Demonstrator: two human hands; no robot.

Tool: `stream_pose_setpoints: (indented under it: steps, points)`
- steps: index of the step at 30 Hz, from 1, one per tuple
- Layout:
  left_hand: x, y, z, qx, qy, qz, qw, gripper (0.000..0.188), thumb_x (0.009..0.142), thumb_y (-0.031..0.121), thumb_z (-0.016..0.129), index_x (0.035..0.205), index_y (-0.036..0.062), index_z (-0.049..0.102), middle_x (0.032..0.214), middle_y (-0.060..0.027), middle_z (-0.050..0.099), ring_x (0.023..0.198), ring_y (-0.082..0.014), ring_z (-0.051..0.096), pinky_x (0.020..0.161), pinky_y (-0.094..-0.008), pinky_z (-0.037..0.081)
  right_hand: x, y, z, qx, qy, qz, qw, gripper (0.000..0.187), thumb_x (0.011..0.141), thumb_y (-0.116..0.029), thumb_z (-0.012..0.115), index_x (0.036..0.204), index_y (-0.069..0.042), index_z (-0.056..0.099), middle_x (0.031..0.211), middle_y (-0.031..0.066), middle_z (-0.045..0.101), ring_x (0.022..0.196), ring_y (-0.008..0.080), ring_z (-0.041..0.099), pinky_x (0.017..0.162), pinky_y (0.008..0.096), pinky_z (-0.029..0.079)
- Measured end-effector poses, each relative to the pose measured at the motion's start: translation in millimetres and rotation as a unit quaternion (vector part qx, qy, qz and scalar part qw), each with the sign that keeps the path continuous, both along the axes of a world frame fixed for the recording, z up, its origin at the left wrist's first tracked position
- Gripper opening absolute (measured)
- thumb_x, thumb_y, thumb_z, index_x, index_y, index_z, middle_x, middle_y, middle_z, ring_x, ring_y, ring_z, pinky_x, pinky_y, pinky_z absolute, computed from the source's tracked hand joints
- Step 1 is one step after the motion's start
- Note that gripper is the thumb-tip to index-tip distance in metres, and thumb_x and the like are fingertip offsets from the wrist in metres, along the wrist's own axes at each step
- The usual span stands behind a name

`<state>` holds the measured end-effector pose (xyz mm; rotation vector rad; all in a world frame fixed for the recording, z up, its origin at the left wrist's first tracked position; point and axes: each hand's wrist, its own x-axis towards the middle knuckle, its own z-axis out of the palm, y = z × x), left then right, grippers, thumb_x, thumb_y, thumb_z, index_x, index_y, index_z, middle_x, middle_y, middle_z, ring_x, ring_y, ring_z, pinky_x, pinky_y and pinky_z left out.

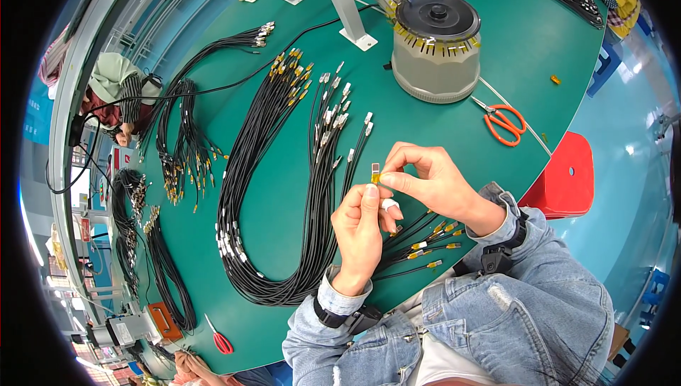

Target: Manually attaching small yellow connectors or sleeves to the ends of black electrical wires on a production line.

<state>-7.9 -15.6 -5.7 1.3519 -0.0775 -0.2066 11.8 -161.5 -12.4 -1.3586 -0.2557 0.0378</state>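
Observation:
Near the table's front, my left hand (359,237) is closed, pinching a cable connector (376,168) between thumb and fingers so that its silvery metal end points up. Yellow tape (376,178) sits just below the metal end. My right hand (438,182) meets it from the right, with thumb and index finger closed on the tape. A white wrap (389,204) covers one finger by the connector. The cable below the connector is hidden by my hands. More black cables with yellow-taped ends (418,246) lie beneath and right of my left hand.
A large U-shaped bundle of black cables (245,272) lies left of my hands. Beyond stands a round grey tape dispenser (434,67), with orange-handled scissors (505,125) beside it. A red stool (571,177) is at the right edge; red-handled scissors (221,342) lie lower left.

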Motion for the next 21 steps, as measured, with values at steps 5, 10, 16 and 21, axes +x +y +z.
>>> stream_pose_setpoints:
  steps: [5, 10, 16, 21]
  points:
    - [1, 1, -1, -0.037, 0.019, -0.031, 0.999, 0.027, 0.095, 0.024, 0.042, 0.083, 0.0025, 0.055, 0.061, -0.0046, 0.056, 0.045, -0.0054, 0.044, 0.043, -0.0175, 0.035, 0, 0, -2, 0.005, 0.004, -0.002, 1.0, 0.014, 0.083, -0.012, 0.06, 0.077, 0.0, 0.059, 0.078, 0.0029, 0.057, 0.074, 0.0099, 0.054, 0.07, 0.0257, 0.044]
    - [4, 5, 1, -0.086, 0.069, -0.077, 0.991, 0.03, 0.095, 0.027, 0.041, 0.081, 0.0035, 0.053, 0.058, -0.0038, 0.053, 0.042, -0.0052, 0.04, 0.041, -0.0174, 0.032, 1, -2, -2, 0.082, 0.061, 0.057, 0.993, 0.013, 0.083, -0.012, 0.061, 0.082, 0.0, 0.059, 0.083, 0.003, 0.057, 0.078, 0.0101, 0.053, 0.073, 0.0254, 0.043]
    - [8, 11, -1, -0.131, 0.107, -0.147, 0.974, 0.033, 0.095, 0.03, 0.041, 0.079, 0.0035, 0.052, 0.057, -0.0035, 0.052, 0.041, -0.0051, 0.038, 0.039, -0.017, 0.03, 1, -1, 2, 0.155, 0.121, 0.103, 0.975, 0.011, 0.084, -0.012, 0.059, 0.085, -0.001, 0.058, 0.088, 0.003, 0.054, 0.083, 0.0102, 0.051, 0.076, 0.0252, 0.042]
    - [10, 13, 0, -0.167, 0.143, -0.191, 0.957, 0.033, 0.094, 0.03, 0.042, 0.079, 0.0032, 0.052, 0.058, -0.0038, 0.053, 0.041, -0.0051, 0.039, 0.039, -0.0168, 0.03, 3, -1, -5, 0.192, 0.108, 0.151, 0.964, 0.012, 0.084, -0.012, 0.06, 0.085, -0.001, 0.058, 0.087, 0.002, 0.053, 0.082, 0.01, 0.051, 0.075, 0.0247, 0.041]
